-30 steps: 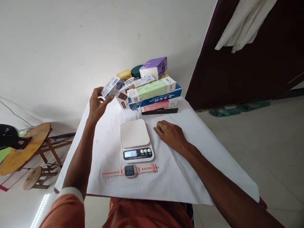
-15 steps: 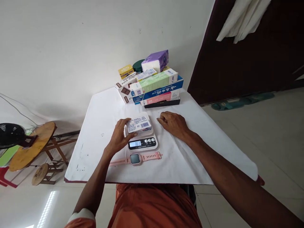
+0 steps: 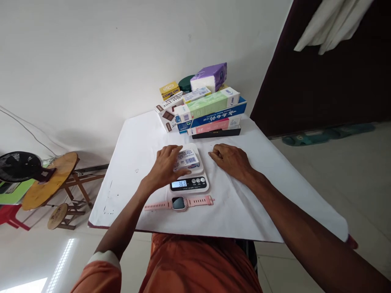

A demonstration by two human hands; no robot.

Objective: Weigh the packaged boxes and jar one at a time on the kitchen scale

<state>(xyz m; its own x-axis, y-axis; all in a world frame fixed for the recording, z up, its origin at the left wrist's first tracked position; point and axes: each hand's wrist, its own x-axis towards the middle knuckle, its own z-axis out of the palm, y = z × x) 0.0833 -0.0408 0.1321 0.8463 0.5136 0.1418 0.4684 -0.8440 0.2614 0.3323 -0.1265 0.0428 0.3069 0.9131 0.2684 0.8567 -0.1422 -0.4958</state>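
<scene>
A small white box with a barcode [image 3: 188,158] lies on the platform of a white kitchen scale [image 3: 190,184] whose display reads 363. My left hand [image 3: 166,167] rests on the box's left side, fingers curled over it. My right hand [image 3: 231,159] lies on the white table cover just right of the scale, fingers loosely curled, holding nothing I can see. A pink smartwatch [image 3: 179,202] lies flat in front of the scale.
A stack of boxes [image 3: 209,114] and a purple tissue pack [image 3: 210,77] sit at the table's far edge by the wall. The white-covered table [image 3: 128,171] has round wooden stools [image 3: 49,183] and a black fan [image 3: 18,166] to its left. A dark door stands at right.
My left hand brought the small box from the air near the stack down onto the scale and now covers its left side. My right hand has stayed put.
</scene>
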